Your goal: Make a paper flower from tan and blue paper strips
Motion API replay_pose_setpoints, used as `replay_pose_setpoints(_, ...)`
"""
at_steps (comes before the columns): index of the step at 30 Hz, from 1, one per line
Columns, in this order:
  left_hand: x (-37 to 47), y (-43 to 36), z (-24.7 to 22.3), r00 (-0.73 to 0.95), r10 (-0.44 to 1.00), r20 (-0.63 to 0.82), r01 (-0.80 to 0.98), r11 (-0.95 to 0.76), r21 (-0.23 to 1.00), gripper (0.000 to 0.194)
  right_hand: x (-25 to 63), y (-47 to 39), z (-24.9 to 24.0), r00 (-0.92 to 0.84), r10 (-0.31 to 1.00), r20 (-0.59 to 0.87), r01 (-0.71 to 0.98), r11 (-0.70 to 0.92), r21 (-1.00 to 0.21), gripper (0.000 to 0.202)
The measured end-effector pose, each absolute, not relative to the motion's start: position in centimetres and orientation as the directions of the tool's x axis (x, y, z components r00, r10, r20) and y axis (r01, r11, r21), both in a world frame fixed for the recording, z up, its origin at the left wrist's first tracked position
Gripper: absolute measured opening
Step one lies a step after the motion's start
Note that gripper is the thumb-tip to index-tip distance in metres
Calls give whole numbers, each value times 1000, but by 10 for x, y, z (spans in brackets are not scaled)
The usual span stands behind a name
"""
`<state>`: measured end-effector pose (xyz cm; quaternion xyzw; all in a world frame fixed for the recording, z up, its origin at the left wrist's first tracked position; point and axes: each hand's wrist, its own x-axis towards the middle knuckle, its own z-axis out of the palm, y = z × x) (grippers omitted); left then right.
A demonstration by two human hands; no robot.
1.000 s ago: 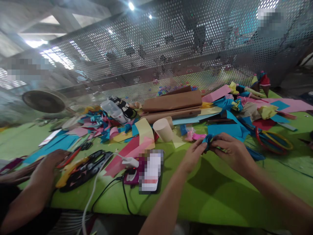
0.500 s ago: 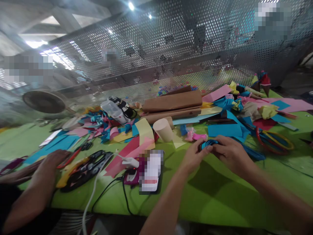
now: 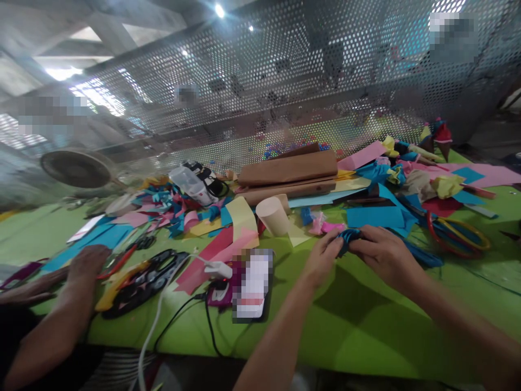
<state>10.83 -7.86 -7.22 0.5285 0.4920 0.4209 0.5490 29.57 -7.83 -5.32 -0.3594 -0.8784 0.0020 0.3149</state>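
Right of centre in the frame, a layered blue piece is held above the green desk, with its left end pinched in the left hand and its right end in the right hand; each grip is clamped on it. Half a second ago its layers were seen fanned in a curved stack; now they are slanted and bunched more tightly, so it is judged that the piece is being turned or compressed rather than released. The blue sheet behind, the cream roll and the phone near the lower centre have been left in place.
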Motion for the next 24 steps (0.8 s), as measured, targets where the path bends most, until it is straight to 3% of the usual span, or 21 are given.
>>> replay_pose_setpoints(12, 105, -77, -72, 213, 973, -93, -11, 97, 995, 65, 300, -75, -50, -535, 603, 592, 546, 781, -302, 24)
replay_pose_setpoints(18, 106, -78, -74, 221, 974, -46, -8, 49, 999, 60, 298, -81, -42, -551, 621, 557, 497, 781, -379, 11)
replay_pose_setpoints(24, 106, -79, -75, 266, 962, -66, 18, 64, 998, 67, 297, -78, -47, -528, 614, 586, 513, 781, -356, 16)
